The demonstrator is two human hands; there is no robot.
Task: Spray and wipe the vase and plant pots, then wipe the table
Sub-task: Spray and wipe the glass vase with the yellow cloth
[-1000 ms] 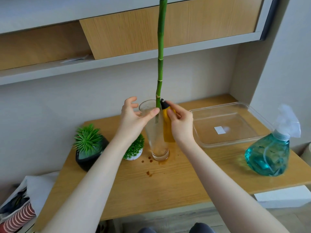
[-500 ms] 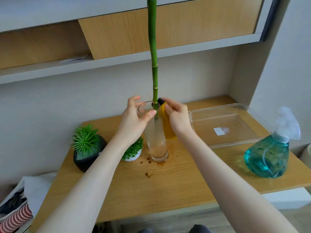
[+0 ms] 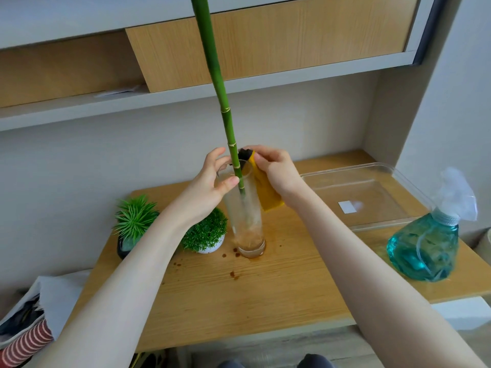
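On the wooden worktop [image 3: 279,296], brown drops lie in front of the tall clear glass vase [image 3: 245,213], which stands upright between two small green potted plants [image 3: 170,229] and a teal spray bottle [image 3: 427,245]. The left hand [image 3: 210,187] curls around its upper wall, and the right hand [image 3: 279,173] pinches a yellow cloth [image 3: 267,192] against the rim. The long green bamboo stem [image 3: 225,123] leans left; its top is cut off.

Wood tabletop [image 3: 279,296] w/ brown drips, glass vase [image 3: 245,224], 2 potted plants [image 3: 204,235], clear tray [image 3: 372,197], teal spray bottle [image 3: 427,245]
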